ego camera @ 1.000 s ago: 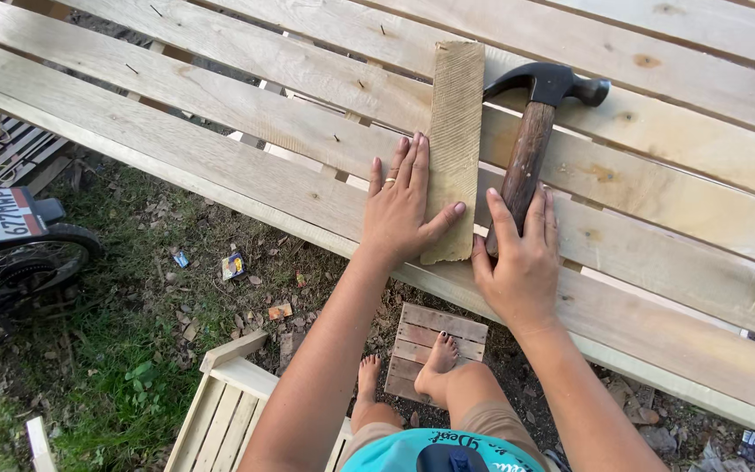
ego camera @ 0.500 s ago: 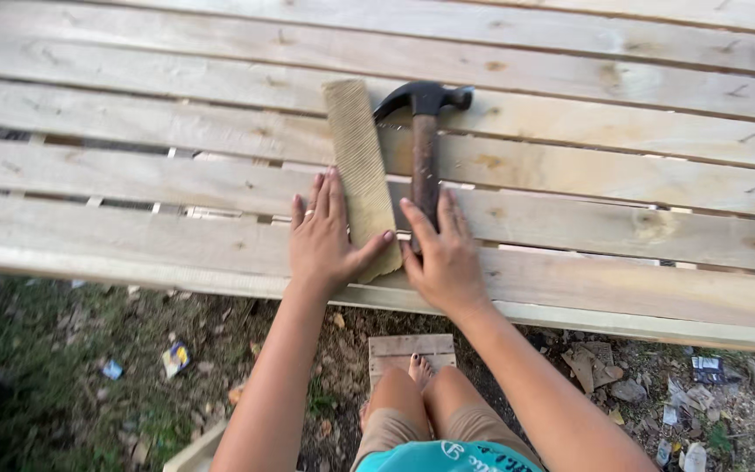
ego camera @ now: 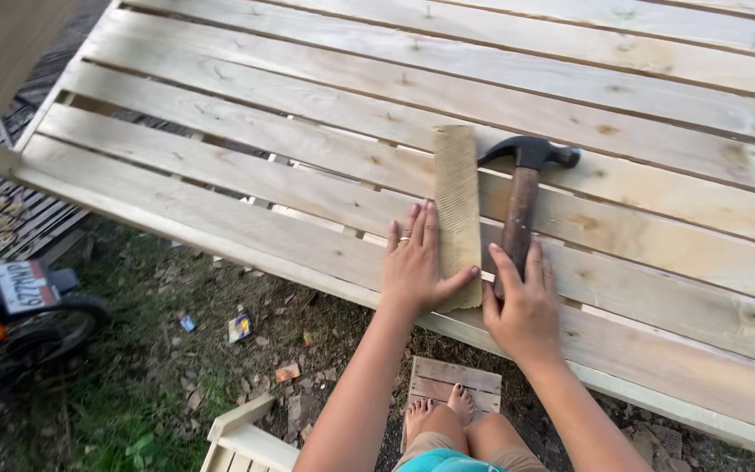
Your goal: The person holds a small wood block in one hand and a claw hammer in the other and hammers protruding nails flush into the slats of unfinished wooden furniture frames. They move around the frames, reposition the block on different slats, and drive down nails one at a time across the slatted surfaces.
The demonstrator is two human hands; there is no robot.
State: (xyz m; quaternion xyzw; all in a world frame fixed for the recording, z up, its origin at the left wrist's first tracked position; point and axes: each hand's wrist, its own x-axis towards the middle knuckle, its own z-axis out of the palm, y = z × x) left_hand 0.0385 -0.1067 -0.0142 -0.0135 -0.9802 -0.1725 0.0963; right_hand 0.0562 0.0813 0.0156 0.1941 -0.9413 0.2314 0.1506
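A long slatted frame of pale wooden boards (ego camera: pixel 325 105) fills most of the head view. On it lies a strip of tan sandpaper (ego camera: pixel 457 205) and, just to its right, a claw hammer (ego camera: pixel 519 197) with a brown wooden handle and dark head. My left hand (ego camera: pixel 415 265) lies flat on the boards, thumb resting on the sandpaper's lower end. My right hand (ego camera: pixel 524 308) rests flat over the lower end of the hammer handle, fingers spread, not gripping it.
Below the frame's near edge are dirt, grass and litter (ego camera: pixel 239 328). My bare feet stand on a small wooden block (ego camera: pixel 447 380). A pale wooden crate corner (ego camera: pixel 246 437) is lower centre. A motorbike's rear wheel and plate (ego camera: pixel 24 306) stand at the left.
The view has swung between frames, so the frame's left end and the motorbike show again. Both hands stay flat by the sandpaper and hammer, which have not moved on the boards.
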